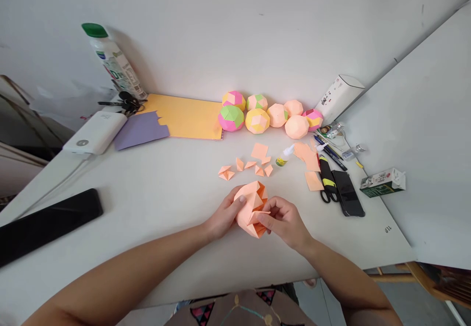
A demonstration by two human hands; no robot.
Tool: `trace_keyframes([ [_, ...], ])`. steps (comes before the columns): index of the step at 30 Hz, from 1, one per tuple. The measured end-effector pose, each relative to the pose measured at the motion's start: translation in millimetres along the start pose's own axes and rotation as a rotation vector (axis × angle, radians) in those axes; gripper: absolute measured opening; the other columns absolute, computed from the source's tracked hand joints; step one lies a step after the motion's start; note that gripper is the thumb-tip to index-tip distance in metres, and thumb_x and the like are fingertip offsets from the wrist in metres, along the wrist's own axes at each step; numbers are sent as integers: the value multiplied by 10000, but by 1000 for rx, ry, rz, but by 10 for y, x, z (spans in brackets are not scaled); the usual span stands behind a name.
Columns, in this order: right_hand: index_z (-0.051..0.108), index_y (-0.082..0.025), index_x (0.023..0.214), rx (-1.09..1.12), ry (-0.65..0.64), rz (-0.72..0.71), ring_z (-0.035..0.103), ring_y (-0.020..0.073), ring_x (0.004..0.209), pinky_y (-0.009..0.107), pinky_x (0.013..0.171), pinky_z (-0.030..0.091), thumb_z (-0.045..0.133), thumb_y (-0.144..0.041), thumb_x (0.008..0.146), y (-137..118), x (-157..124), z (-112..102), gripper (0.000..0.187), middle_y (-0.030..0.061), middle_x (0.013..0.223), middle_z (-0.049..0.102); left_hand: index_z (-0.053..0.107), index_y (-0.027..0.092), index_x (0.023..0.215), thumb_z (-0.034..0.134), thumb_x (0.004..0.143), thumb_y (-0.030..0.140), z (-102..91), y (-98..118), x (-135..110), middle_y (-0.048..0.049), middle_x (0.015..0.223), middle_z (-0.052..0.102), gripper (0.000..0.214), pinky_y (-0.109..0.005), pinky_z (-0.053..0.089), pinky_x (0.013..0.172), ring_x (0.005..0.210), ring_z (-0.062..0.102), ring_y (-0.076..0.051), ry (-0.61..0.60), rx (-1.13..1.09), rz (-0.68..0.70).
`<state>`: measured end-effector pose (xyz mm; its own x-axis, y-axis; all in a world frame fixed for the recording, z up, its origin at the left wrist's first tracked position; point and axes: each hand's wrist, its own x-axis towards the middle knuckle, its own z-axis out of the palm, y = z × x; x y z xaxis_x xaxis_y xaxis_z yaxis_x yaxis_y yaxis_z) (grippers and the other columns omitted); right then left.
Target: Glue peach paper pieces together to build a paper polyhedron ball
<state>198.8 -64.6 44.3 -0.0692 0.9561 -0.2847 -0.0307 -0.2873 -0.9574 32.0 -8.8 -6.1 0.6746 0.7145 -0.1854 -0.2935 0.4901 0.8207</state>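
Both my hands hold a partly built orange paper ball [251,207] just above the white table [158,193]. My left hand [223,215] cups its left side with the thumb on top. My right hand [285,220] pinches a flap on its right side. Several small folded orange paper pieces [246,165] lie on the table just beyond it. Further back, a row of finished paper balls [268,115] in pink, green, yellow and orange sits against the wall.
Scissors [327,181], a black phone [348,193], pens, a small glue bottle [285,155] and a small carton [382,181] lie at the right. Orange pad [184,115], purple paper [142,129], power bank [95,132], keys and a bottle [114,63] are back left. Another dark phone [47,223] lies near left.
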Motion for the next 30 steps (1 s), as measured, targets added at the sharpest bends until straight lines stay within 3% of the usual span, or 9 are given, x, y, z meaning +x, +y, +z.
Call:
trace_keyframes([
  [4,536,-179,661,-48,-26,-11,499,87,490,228,452,420,714,-417,750,-6,-3,-42,310,-20,604,574,425,184,1269,460,871,565,11,47,-6,-157,1157,603,552,-418,519,732,942,637,-308,-52,43,7],
  [9,545,-181,666,-13,-48,-53,507,93,492,234,448,433,656,-432,804,11,-14,-66,307,-9,614,591,234,267,1403,528,828,581,-18,62,-15,-182,1297,522,719,-422,525,679,950,649,-335,-201,52,5],
  [15,565,-177,665,57,-45,-104,538,100,517,237,461,456,661,-384,813,-4,-26,-88,271,-7,629,608,302,239,1360,552,861,470,-8,60,-18,-175,1239,570,605,-484,499,778,934,659,-320,-275,30,39],
  [19,572,-175,650,75,-49,-81,535,97,493,245,457,463,671,-389,801,-10,-36,-70,280,-14,617,595,260,269,1375,614,824,461,-56,18,-15,-170,1287,540,682,-511,456,878,1034,625,-320,-284,9,22],
  [23,586,-172,651,89,-57,-65,567,114,521,253,463,479,671,-407,793,-14,-43,-49,287,-4,630,603,250,319,1359,657,799,425,-99,-21,-11,-141,1281,536,700,-496,472,858,1023,629,-309,-308,-48,17],
  [30,648,-159,690,30,-62,-70,572,109,567,224,474,465,651,-390,816,-12,-39,-68,263,12,661,625,335,278,1323,644,803,436,-77,-29,-11,-143,1245,559,625,-470,500,811,1019,613,-311,-215,-29,50],
])
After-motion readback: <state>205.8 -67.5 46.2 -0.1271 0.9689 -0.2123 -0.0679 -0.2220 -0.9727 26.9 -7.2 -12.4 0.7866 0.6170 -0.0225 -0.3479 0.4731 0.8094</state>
